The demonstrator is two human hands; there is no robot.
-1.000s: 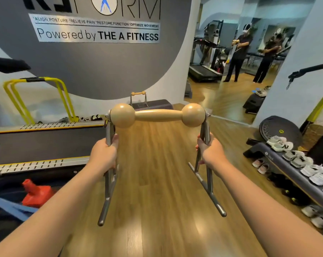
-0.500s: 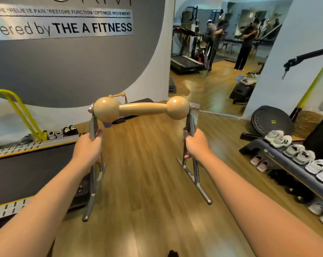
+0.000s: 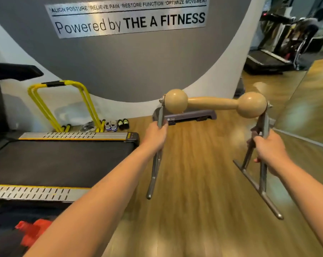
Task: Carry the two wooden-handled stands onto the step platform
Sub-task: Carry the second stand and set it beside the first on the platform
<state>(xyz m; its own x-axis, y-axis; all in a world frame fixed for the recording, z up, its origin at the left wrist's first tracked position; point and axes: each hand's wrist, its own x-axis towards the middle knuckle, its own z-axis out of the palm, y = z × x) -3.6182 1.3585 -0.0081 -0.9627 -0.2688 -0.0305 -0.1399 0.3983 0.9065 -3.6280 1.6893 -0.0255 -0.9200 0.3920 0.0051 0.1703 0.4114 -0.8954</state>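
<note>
Wooden-handled stand [image 3: 215,104] airborne, left hand [image 3: 155,135], right hand [image 3: 268,147] gripping metal legs.

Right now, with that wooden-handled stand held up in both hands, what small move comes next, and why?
Probably a step forward: the left hand and right hand grip the metal legs of the stand, held off the floor, and the step platform lies just ahead by the wall.

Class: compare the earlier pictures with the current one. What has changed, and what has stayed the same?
The view has swung left and moved closer to the step platform, which now sits just behind the wooden-handled stand; the treadmill and yellow bars are back in view. Unchanged: left hand and right hand keep their grip on the stand's metal legs, carrying it above the floor.
</note>
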